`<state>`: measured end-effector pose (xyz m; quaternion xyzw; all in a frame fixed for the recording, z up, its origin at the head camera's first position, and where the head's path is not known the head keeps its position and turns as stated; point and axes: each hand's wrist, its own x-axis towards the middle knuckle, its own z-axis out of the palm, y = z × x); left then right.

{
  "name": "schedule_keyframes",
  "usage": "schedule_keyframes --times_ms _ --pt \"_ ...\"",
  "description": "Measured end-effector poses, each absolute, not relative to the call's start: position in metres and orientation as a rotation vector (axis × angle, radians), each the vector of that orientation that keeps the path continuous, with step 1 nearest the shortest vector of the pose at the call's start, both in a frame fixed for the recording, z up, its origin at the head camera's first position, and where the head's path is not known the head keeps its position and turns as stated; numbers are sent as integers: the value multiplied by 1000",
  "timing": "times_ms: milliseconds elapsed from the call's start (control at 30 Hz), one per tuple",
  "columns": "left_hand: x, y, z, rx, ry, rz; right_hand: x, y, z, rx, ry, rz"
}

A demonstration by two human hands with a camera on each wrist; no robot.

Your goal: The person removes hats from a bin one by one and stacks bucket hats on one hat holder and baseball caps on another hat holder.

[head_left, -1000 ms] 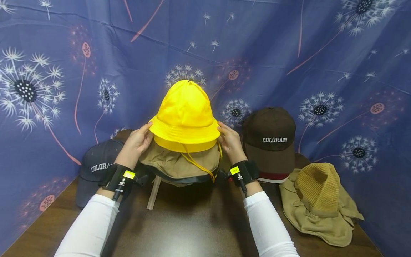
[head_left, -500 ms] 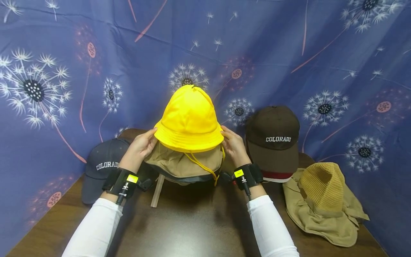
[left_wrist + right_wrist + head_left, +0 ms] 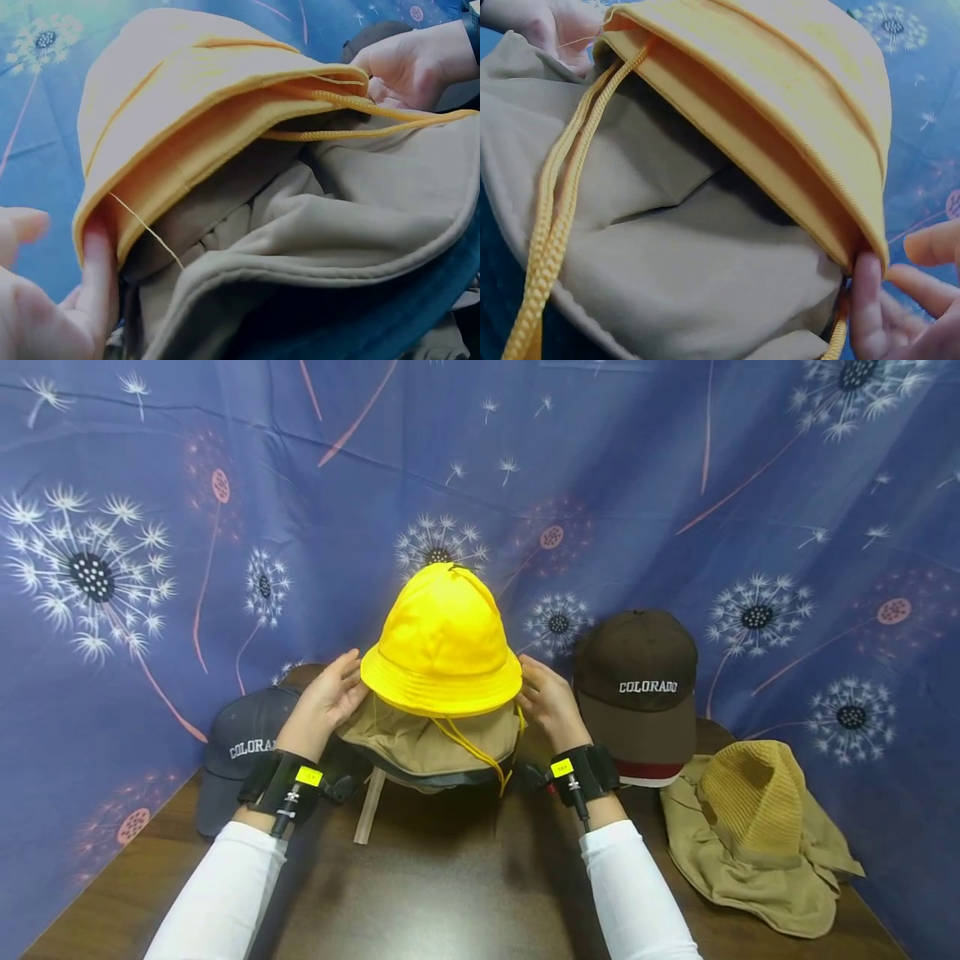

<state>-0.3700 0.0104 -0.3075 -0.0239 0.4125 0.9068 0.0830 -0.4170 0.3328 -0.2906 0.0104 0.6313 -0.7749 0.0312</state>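
Note:
A bright yellow bucket hat [image 3: 444, 635] sits on top of a khaki brimmed hat [image 3: 435, 750], its yellow cord [image 3: 472, 745] hanging over the khaki brim. At the yellow brim's left end is my left hand [image 3: 330, 697], fingers loosely extended. The left wrist view has one finger [image 3: 97, 277] under that brim and another standing away from the hat. My right hand [image 3: 549, 697] is at the right end of the brim. One fingertip [image 3: 867, 277] lies just beneath the edge there, while its other fingers are spread apart from the fabric. Neither hand pinches the brim.
On the left stands a dark blue cap [image 3: 243, 743], partly behind my left forearm. A brown cap [image 3: 637, 693] lettered COLORADO stands to the right. Farther right, a mustard knit hat [image 3: 753, 797] lies on a khaki hat [image 3: 795, 902]. Behind the wooden table [image 3: 420, 893] hangs a blue cloth [image 3: 337, 552].
The yellow hat has come down a little onto the khaki hat. Both hands have loosened from pinching its brim, and their fingers are now spread. The head view has shifted slightly.

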Motion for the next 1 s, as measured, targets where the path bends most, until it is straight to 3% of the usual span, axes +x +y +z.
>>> schedule_keyframes --times_ms 200,433,667,1000 --pt "-342 -6 -307 -141 1189 2819 -397 329 -292 21 2099 -2372" --pt "-301 -12 -316 -70 2358 2479 -371 316 -296 -153 2501 -2388" --pt "-276 -30 -337 -213 3198 1716 -334 288 -288 -555 2800 -2375" --pt "-262 -68 -359 -455 3364 975 -273 209 -285 -1254 2470 -2382"
